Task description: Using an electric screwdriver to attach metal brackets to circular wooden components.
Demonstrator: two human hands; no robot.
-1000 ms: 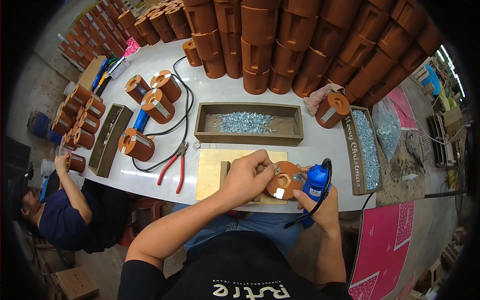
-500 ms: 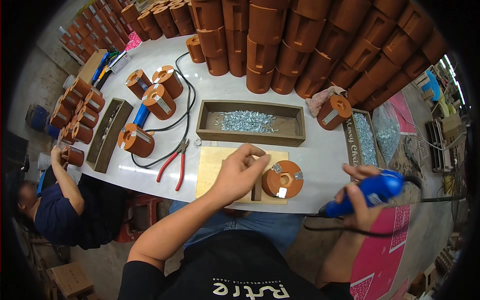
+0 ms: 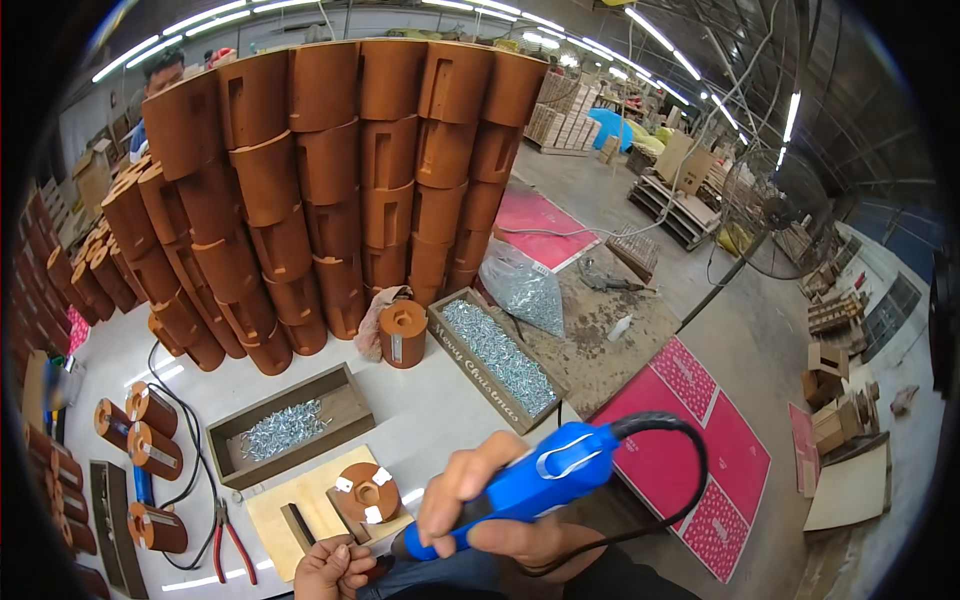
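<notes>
My right hand point(image 3: 490, 500) grips a blue corded electric screwdriver point(image 3: 540, 478), its dark nose pointing down and left. Close to that nose, at the table's front edge, my left hand point(image 3: 335, 567) is closed with its fingertips pinched together; what lies in them is too small to make out. Just beyond both hands, a brown wooden cylinder point(image 3: 378, 482) with a hole in its top and light metal tabs around it stands on a pale wooden board point(image 3: 290, 480). A dark strip point(image 3: 297, 524) lies on that board beside the cylinder.
Behind the board sits a wooden tray point(image 3: 232, 462) of small silvery screws; a fuller tray point(image 3: 462, 356) stands farther right. Tall stacks of brown cylinders point(image 3: 330, 200) rise at the back. Red-handled pliers point(image 3: 232, 550), a black cable point(image 3: 205, 440) and several cylinders point(image 3: 154, 450) lie left.
My view has swung right and up. The left hand has come down from over the board to the table's front edge, and the screwdriver's nose now lies close beside it.
</notes>
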